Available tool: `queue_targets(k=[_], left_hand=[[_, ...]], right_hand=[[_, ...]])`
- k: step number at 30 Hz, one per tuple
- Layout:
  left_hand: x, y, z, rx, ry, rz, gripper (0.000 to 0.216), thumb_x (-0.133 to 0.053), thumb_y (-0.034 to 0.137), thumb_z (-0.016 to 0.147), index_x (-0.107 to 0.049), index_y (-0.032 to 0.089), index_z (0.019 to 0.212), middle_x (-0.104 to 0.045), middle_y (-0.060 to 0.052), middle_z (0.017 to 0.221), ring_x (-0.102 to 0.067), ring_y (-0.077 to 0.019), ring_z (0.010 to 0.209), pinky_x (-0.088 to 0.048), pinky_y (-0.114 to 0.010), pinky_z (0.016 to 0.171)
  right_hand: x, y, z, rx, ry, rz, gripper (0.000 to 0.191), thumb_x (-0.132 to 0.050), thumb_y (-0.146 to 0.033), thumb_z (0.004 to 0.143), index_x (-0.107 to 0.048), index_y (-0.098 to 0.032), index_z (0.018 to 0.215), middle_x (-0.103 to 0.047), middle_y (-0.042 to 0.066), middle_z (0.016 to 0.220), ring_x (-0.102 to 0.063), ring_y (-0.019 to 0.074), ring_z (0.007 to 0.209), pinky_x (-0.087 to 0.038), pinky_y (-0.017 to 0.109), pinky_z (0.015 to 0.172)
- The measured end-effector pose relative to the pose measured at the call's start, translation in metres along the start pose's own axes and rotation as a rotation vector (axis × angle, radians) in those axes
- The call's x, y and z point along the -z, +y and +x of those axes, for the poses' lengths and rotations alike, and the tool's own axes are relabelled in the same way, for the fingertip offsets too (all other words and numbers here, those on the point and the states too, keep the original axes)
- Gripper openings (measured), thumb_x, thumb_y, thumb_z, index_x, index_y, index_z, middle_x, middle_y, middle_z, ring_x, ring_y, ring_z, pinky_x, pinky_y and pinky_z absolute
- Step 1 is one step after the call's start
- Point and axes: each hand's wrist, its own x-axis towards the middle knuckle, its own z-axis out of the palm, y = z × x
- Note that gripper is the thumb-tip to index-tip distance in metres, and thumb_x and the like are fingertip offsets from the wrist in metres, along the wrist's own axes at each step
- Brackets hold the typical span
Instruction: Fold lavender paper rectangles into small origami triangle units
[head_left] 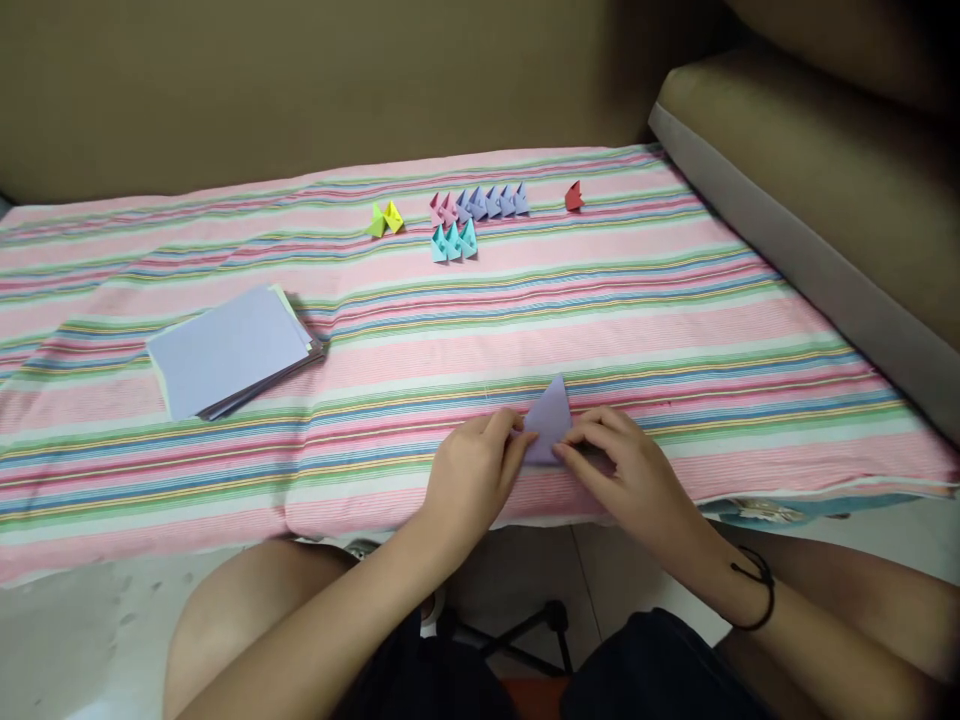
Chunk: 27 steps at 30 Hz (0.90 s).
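Observation:
Between my two hands, near the front edge of the striped cloth, is a purple sheet of paper [549,420] folded to a triangle, its point directed away from me. My left hand [476,465] pinches its left side between thumb and fingers. On the other side, my right hand [626,455] grips the right corner, with the thumb on the near edge. The fingers cover both lower corners of the paper. A black cord bracelet [761,590] is on my right wrist.
A stack of coloured paper [229,350] lies to the left. Farther back stand folded pieces: yellow ones [386,218], pink ones [442,208], several purple ones [493,202], turquoise ones [454,242] and a red one [574,196]. A brown padded armrest [817,190] borders the right side.

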Motion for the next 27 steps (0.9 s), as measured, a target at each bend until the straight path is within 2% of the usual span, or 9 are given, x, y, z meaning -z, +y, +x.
queue_targets(k=[3,8,10,13,16,22,27], left_hand=[[0.002,0.003,-0.001,0.02,0.002,-0.019,0.025,-0.055,0.032,0.087,-0.052,0.017,0.106,-0.064,-0.002,0.073,-0.06,-0.0178,0.065,-0.042,-0.026,0.054],[0.003,0.004,-0.001,0.022,0.012,-0.031,0.023,-0.049,0.022,0.09,-0.051,0.019,0.112,-0.066,-0.004,0.083,-0.062,-0.0184,0.075,-0.048,-0.029,0.061],[0.001,0.004,-0.003,-0.054,0.042,0.048,0.024,-0.047,0.02,0.09,-0.055,0.018,0.113,-0.066,-0.008,0.093,-0.062,-0.0201,0.083,-0.051,-0.032,0.067],[-0.003,0.004,-0.01,-0.267,0.105,0.219,0.026,-0.05,0.016,0.088,-0.059,0.014,0.112,-0.065,-0.013,0.111,-0.06,-0.025,0.096,-0.052,-0.039,0.078],[-0.006,0.003,-0.018,-0.405,0.086,0.305,0.033,-0.051,0.011,0.086,-0.058,0.008,0.118,-0.062,-0.015,0.122,-0.057,-0.028,0.108,-0.053,-0.042,0.085],[-0.004,-0.001,-0.023,-0.436,0.053,0.327,0.035,-0.042,0.007,0.088,-0.058,0.006,0.12,-0.063,-0.014,0.123,-0.059,-0.0271,0.11,-0.057,-0.041,0.084],[-0.003,-0.001,-0.022,-0.413,0.035,0.301,0.037,-0.042,0.007,0.088,-0.057,0.003,0.121,-0.061,-0.014,0.126,-0.058,-0.0285,0.111,-0.057,-0.041,0.085]], right_hand=[[0.0,-0.002,0.002,-0.067,-0.037,0.002,0.011,-0.055,-0.022,0.087,-0.061,-0.02,0.078,-0.055,0.005,0.084,-0.053,0.0214,0.084,-0.043,0.036,0.072],[0.0,-0.007,0.006,-0.109,-0.049,-0.037,0.013,-0.054,-0.02,0.087,-0.057,-0.019,0.074,-0.053,0.004,0.08,-0.052,0.0207,0.079,-0.042,0.036,0.069],[-0.001,-0.007,0.007,-0.107,-0.05,-0.059,0.014,-0.053,-0.02,0.087,-0.055,-0.019,0.074,-0.052,0.004,0.079,-0.051,0.021,0.079,-0.041,0.037,0.069],[-0.002,-0.006,0.007,-0.101,-0.069,-0.08,0.014,-0.052,-0.019,0.087,-0.054,-0.02,0.073,-0.052,0.005,0.08,-0.051,0.0218,0.08,-0.041,0.038,0.07],[-0.003,-0.005,0.007,-0.095,-0.08,-0.094,0.014,-0.05,-0.019,0.087,-0.053,-0.02,0.074,-0.052,0.005,0.081,-0.051,0.0217,0.08,-0.041,0.038,0.071],[-0.002,-0.006,0.007,-0.104,-0.063,-0.107,0.012,-0.051,-0.02,0.086,-0.051,-0.02,0.075,-0.052,0.004,0.08,-0.05,0.0212,0.079,-0.041,0.037,0.069],[-0.002,-0.008,0.008,-0.112,-0.058,-0.125,0.015,-0.049,-0.021,0.088,-0.049,-0.021,0.073,-0.051,0.005,0.078,-0.05,0.0215,0.076,-0.04,0.038,0.067]])
